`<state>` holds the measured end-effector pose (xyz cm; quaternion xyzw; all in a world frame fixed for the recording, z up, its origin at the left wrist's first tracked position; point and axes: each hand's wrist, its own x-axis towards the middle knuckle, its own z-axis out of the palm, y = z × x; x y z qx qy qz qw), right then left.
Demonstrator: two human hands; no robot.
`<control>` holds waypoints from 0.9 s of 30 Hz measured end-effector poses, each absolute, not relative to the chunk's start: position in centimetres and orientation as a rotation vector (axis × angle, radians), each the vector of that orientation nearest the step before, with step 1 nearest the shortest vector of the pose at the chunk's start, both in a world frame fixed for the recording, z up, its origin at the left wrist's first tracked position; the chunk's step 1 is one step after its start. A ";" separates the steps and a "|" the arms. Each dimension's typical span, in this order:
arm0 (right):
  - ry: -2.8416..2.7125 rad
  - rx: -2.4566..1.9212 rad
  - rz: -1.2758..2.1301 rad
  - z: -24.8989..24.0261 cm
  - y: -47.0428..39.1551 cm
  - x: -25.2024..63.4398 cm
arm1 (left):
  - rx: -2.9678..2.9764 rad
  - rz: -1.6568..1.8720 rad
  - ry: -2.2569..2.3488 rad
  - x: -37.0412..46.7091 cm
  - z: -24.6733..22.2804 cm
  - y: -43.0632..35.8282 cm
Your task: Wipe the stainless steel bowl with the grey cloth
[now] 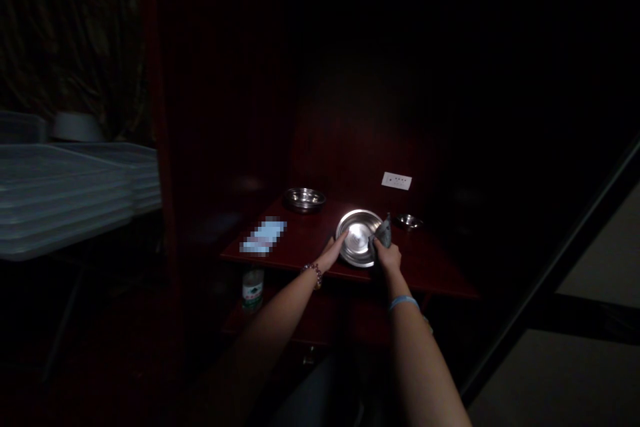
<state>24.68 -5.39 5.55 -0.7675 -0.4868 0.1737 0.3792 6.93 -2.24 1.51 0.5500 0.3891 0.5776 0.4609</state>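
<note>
A shiny steel bowl (357,238), its inside turned toward me, is held over the front of a dark red shelf (305,240). My left hand (331,254) grips the bowl's left rim, fingers reaching inside. My right hand (387,255) is closed on a grey cloth (383,232) at the bowl's right rim. Behind to the left, stacked steel bowls (305,199) sit on the shelf. A smaller steel dish (409,221) lies to the right.
A blurred pale blue item (264,236) lies at the shelf's left. Below stands a labelled jar (253,290). A white socket plate (397,181) is on the back wall. Stacked clear plastic containers (65,193) stand far left, beyond a dark red panel.
</note>
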 end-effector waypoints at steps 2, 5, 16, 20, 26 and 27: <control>-1.238 -1.919 0.467 5.3 -5.2 24.9 | 1.280 1.378 0.987 6.9 1.9 -2.6; -1.242 -1.895 0.481 5.0 -4.9 25.1 | 1.221 1.362 0.990 7.0 2.1 -2.9; -1.283 -1.904 0.513 4.5 -3.8 24.1 | 1.239 1.341 0.803 7.4 2.6 -3.5; -1.277 -1.897 0.515 4.2 -3.3 23.9 | 1.225 1.347 0.783 7.4 2.9 -3.9; -1.150 -1.808 0.601 3.5 -2.3 24.2 | 1.269 1.383 0.864 7.5 2.7 -3.6; -1.159 -1.809 0.564 3.4 -2.1 24.3 | 1.269 1.365 0.888 7.6 2.6 -3.6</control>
